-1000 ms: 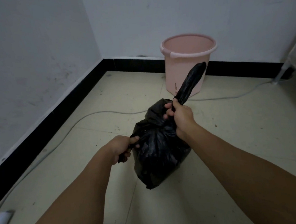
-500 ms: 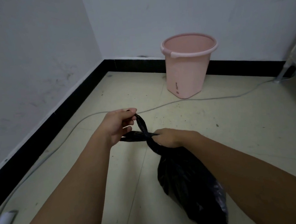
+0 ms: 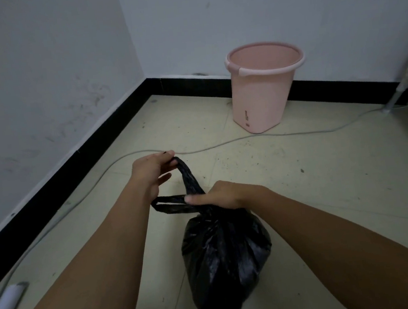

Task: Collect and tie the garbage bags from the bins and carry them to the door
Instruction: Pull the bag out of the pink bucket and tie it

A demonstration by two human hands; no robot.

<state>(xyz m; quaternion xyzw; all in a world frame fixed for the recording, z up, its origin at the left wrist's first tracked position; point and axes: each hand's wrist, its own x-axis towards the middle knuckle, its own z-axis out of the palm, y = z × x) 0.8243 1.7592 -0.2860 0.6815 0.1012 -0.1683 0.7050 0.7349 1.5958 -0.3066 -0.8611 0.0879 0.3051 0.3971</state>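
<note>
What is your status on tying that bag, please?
Left hand pinching one twisted tail; right hand clamping neck of black plastic garbage bag. Knot unfinished. Grey cable lying across floor ahead.

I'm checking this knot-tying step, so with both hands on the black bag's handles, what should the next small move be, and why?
Probably pull the two handle loops apart to cinch the knot. The left hand pinches one raised loop, the right hand presses where the loops cross above the black garbage bag, and the other loop sticks out slack, so the neck does not look tight yet.

Small dark print on pink bin [image 3: 262, 99] front: illegible.
</note>
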